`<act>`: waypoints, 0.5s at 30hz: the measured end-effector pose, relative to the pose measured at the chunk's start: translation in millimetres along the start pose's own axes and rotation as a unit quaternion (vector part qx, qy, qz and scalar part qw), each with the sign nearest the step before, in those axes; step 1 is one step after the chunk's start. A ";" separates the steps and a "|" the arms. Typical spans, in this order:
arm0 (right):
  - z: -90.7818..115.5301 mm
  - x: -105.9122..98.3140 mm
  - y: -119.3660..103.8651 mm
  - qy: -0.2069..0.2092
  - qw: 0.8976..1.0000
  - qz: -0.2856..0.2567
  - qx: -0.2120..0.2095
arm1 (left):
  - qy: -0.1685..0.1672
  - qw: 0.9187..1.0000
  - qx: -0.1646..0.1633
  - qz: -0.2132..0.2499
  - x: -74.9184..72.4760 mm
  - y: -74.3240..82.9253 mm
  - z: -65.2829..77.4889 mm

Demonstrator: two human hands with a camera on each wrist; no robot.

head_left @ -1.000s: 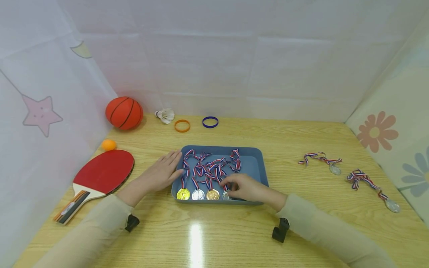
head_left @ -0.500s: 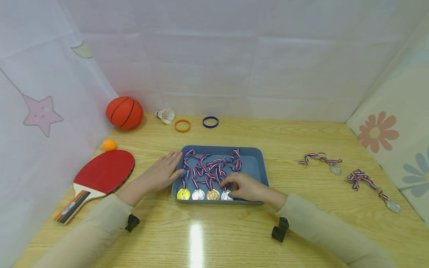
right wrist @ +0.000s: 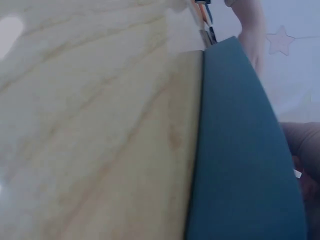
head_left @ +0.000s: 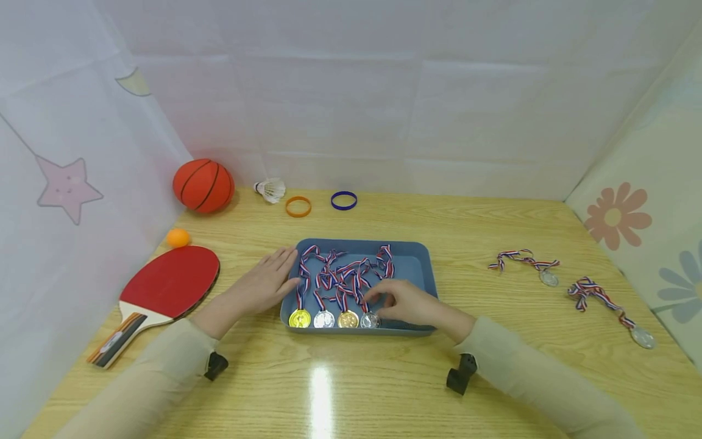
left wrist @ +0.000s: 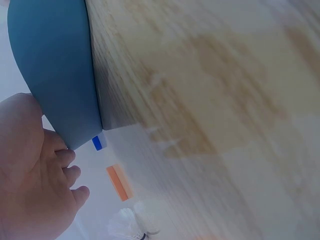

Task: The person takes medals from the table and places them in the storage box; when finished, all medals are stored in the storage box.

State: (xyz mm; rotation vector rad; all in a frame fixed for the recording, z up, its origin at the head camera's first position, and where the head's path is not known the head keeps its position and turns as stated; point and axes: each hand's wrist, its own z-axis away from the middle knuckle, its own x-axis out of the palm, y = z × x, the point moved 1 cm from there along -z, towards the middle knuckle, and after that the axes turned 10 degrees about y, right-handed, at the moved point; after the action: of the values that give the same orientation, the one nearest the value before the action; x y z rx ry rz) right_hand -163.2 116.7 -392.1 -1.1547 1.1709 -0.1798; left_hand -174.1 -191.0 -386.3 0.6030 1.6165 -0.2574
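Observation:
A blue-grey tray [head_left: 430, 274] holds several medals with red, white and blue striped ribbons. A gold medal [head_left: 300, 318], a silver medal [head_left: 324, 319], a bronze-coloured medal [head_left: 348, 319] and another silver medal [head_left: 370, 320] line its near side, ribbons bunched behind. My left hand [head_left: 265, 281] rests against the tray's left rim, its fingers extended. Over the tray, my right hand [head_left: 408, 303] hovers just right of the second silver medal, fingers loosely bent and nothing seen between them. In the right wrist view the tray wall [right wrist: 245, 150] hides most of that hand.
Two more ribboned medals lie right of the tray, one farther back [head_left: 548, 278] and one nearer [head_left: 643, 337]. At left are a table tennis bat [head_left: 172, 280], orange ball [head_left: 178, 238] and basketball [head_left: 204, 186]. Behind stand a shuttlecock [head_left: 270, 189], an orange wristband [head_left: 298, 214] and a blue wristband [head_left: 343, 207].
My right hand has drawn back slightly from the rightmost silver medal in the tray, leaving more of its face visible. That medal has shifted a little left. The left hand has stayed put.

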 end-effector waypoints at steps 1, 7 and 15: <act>0.7 -3.8 -0.5 0.003 1.000 -0.008 -0.003 | 0.000 1.000 0.000 -0.001 0.2 -0.2 0.0; 8.4 -34.8 -0.1 0.029 0.996 -0.085 -0.016 | -0.001 1.000 -0.001 0.002 1.6 -1.1 -0.4; 38.7 -94.2 2.6 0.126 0.988 -0.084 0.025 | 0.002 1.000 0.000 0.002 0.3 -0.6 -0.3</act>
State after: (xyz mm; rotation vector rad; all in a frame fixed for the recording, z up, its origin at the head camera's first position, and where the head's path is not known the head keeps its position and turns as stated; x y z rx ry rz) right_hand -175.7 202.2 -338.1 -1.2107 1.2808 -0.4940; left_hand -174.6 -191.3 -386.7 0.6071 1.6183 -0.2530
